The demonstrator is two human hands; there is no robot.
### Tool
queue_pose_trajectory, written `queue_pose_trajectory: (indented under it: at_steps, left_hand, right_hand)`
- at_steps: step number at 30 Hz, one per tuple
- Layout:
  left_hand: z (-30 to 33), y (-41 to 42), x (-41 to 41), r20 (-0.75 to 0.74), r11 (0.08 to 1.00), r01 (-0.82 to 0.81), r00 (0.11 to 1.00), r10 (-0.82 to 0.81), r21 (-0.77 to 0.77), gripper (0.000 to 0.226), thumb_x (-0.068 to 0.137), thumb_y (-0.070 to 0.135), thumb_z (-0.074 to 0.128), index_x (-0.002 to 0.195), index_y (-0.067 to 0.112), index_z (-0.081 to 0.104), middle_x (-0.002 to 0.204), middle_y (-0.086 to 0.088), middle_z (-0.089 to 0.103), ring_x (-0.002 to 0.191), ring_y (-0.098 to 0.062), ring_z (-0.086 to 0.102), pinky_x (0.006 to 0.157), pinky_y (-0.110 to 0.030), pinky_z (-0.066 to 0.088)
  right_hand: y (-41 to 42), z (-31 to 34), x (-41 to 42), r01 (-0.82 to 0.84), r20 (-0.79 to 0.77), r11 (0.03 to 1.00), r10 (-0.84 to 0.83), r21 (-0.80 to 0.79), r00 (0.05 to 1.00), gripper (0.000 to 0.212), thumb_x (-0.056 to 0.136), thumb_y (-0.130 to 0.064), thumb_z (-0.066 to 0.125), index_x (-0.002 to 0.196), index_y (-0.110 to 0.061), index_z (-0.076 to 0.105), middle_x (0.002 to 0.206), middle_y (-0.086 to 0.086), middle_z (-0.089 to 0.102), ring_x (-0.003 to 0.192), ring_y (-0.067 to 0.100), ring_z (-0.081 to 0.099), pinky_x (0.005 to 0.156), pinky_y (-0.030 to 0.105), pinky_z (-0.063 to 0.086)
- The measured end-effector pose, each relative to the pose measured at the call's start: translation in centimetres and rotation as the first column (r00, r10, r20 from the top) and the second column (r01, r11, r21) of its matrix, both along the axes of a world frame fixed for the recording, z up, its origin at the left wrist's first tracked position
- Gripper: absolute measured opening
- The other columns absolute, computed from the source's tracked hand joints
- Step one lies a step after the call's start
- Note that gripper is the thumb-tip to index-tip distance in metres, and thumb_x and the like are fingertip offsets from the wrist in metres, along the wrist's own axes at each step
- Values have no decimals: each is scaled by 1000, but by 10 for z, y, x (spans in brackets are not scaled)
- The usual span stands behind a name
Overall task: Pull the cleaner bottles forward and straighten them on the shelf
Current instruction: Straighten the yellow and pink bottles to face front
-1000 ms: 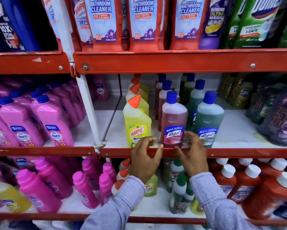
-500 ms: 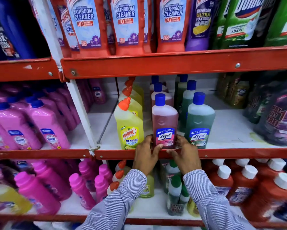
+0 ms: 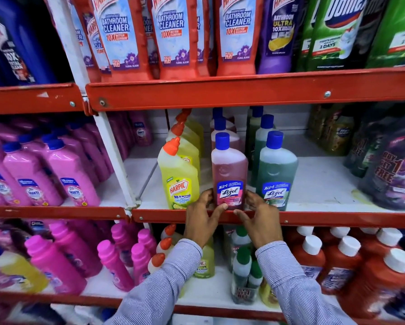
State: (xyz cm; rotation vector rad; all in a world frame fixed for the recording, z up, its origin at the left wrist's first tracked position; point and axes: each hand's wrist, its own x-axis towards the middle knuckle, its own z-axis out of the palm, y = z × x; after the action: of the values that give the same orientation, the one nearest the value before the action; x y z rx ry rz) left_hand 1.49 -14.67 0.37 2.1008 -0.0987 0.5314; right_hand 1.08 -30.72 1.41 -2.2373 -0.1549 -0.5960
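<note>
I see the pink Lizol bottle (image 3: 229, 171) standing upright at the front edge of the middle shelf (image 3: 314, 218), between the yellow Harpic bottle (image 3: 179, 177) and the green Lizol bottle (image 3: 276, 174). My left hand (image 3: 202, 220) and right hand (image 3: 258, 221) pinch its base from both sides, thumbs on the front low edge and fingers curled around its sides. More bottles stand in rows behind it.

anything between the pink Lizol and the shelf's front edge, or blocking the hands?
Nothing visible. The pink Lizol bottle already stands at the red front lip, with the left hand and right hand cupping its base directly.
</note>
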Motion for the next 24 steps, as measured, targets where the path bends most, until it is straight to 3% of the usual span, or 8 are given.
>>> queue_pose_trajectory:
  at_steps: [3,6,8,10,12,15,19,24]
  left_hand:
    - [2,-22,-19,181,979,-164,966,185,-124,51,82,29,80,126,15,57,123,-2,66,111,-9,60,99,-21,47]
    - [4,-55,-32,331,977,-146,924,191,-155,31,80,8,78,107,14,64,104,-2,64,95,-6,61,88,-11,46]
    - [4,-75,-31,324,994,-85,940,104,-71,21,82,11,76,100,17,68,98,0,69,90,-9,64,85,-19,50]
    - [0,-89,-24,237,999,-31,971,32,-8,28,85,18,75,112,17,68,107,-2,73,96,-13,67,92,-22,50]
    - [-4,-101,-17,147,999,-13,989,6,45,43,87,21,74,127,12,62,121,-10,71,108,-20,65,100,-14,38]
    - [-6,-113,-11,50,993,-19,999,13,121,53,91,24,69,139,8,52,137,-13,63,123,-29,59,103,-14,28]
    - [-6,-118,-5,42,991,-97,995,93,94,48,90,31,71,133,13,60,122,-13,72,110,-31,66,96,-23,36]
    - [-6,-117,-1,70,987,-114,992,107,116,42,87,43,72,121,19,67,105,-6,79,95,-26,72,88,-33,52]
  right_hand:
    - [-20,-2,-10,39,129,997,-47,69,991,26,76,-17,79,100,-16,69,91,0,75,79,9,68,79,26,56]
    - [-51,-4,-18,123,242,979,-159,160,957,24,73,-10,80,89,-14,62,83,2,65,72,7,57,75,15,48]
    - [-73,-6,-16,172,230,973,-204,153,951,34,71,-10,82,96,-9,59,91,7,61,81,7,49,79,5,37]
    - [-90,-6,-9,142,134,981,-159,132,978,50,70,-12,83,112,-6,56,104,12,62,92,12,52,85,11,36]
    - [-103,-5,-2,60,30,996,-63,73,998,60,72,-13,82,125,-6,54,117,13,65,96,13,55,89,15,38]
    - [-112,0,4,-25,-12,1000,25,-3,1000,56,74,-14,80,125,-11,58,117,10,70,92,7,58,84,6,34]
    - [-117,8,3,-60,-39,998,59,-14,997,49,76,-14,78,122,-16,62,113,6,73,93,10,64,79,5,34]
    - [-118,7,6,-43,-53,999,43,-1,998,47,74,-18,79,118,-16,63,110,6,74,94,19,69,83,17,43]
